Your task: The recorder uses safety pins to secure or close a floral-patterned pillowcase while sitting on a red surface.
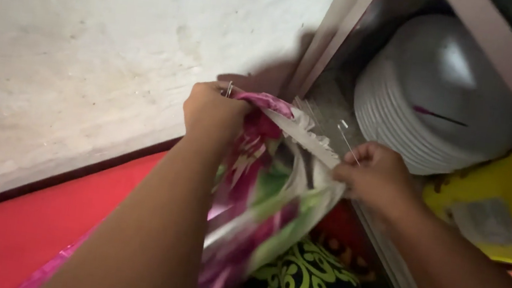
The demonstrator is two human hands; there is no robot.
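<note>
Both my hands are closed on 1 floral cloth (266, 197), held up in front of the shelf (343, 18) near the wall corner. Left hand (212, 116) bunches the top edge in a fist; a small metal pin (229, 88) shows at my knuckles. Right hand (374, 177) pinches the other edge, with 1 thin pin (348, 141) sticking up from the fingers. Cloth looks light, soft, limp and a little slick; it sags between the 2 grips. I judge the hemmed edges the best hold, fingers kept off the pin points. White stacked plates (430, 100) and a yellow stool (510, 195) sit just beside my right hand.
</note>
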